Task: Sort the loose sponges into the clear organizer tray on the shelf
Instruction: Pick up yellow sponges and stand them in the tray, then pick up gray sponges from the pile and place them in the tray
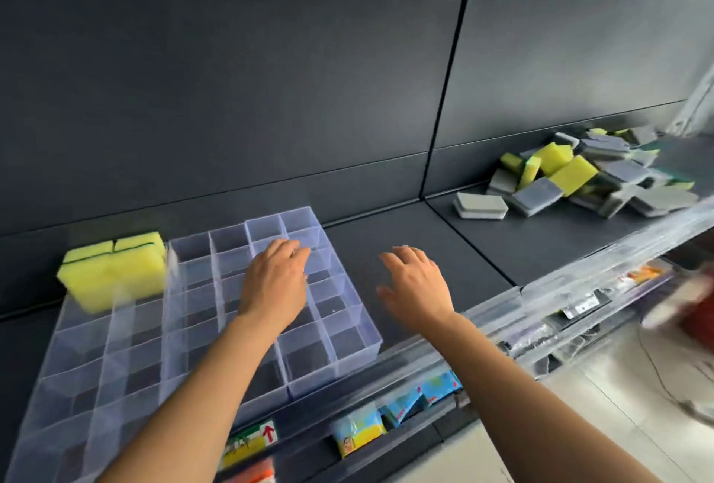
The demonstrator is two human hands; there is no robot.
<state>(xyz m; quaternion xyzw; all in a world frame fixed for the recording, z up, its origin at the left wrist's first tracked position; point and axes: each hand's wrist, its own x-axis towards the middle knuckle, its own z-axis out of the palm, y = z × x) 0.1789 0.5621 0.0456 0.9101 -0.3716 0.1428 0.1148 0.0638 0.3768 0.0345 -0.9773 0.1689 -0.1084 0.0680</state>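
Observation:
A clear organizer tray (347,332) with several square compartments lies on the dark shelf, left of centre. Yellow sponges (112,270) stand packed in its far left corner. My left hand (276,281) hovers over the tray's right half, fingers relaxed, holding nothing. My right hand (415,285) is over the bare shelf just right of the tray, fingers spread and empty. A pile of loose sponges (579,177), yellow and grey, lies far to the right on the shelf.
The dark shelf (425,250) has a dark back panel and a clear plastic front rail (541,301). Below the rail, a lower shelf holds colourful packets (359,432). A single grey sponge (481,205) lies at the pile's near left edge.

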